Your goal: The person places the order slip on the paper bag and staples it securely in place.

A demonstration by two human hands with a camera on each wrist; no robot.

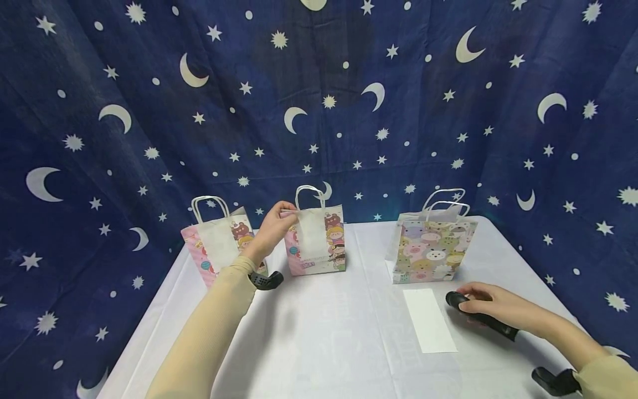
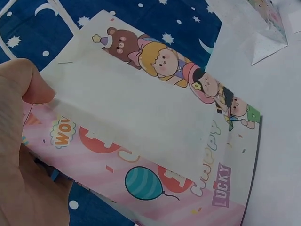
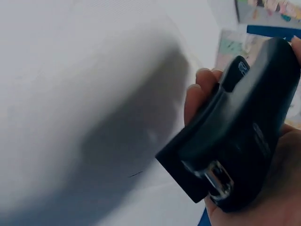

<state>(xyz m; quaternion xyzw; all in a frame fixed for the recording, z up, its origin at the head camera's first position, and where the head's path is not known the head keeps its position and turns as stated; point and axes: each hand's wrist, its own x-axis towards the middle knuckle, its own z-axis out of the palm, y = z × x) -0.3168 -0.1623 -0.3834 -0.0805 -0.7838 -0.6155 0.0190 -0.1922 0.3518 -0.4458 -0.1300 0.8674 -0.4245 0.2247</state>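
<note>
My left hand (image 1: 275, 224) pinches the upper left edge of the middle paper gift bag (image 1: 340, 260), which stands upright with its handle up. A white sheet (image 2: 136, 117) covers most of the bag's front, and a staple (image 2: 66, 62) shows near the sheet's top in the left wrist view. Cartoon figures and a teal balloon surround the sheet. My right hand (image 1: 490, 302) grips a black stapler (image 3: 235, 127) above the table at the right, its fingers curled around the body. A white paper slip (image 1: 430, 321) lies flat just left of the stapler.
Another gift bag (image 1: 219, 244) with a white front sheet stands at the left, partly behind my left arm. An animal-print gift bag (image 1: 433, 249) stands at the back right. A white cloth covers the table (image 1: 339, 332); a dark blue moon-and-star curtain (image 1: 329, 66) hangs behind.
</note>
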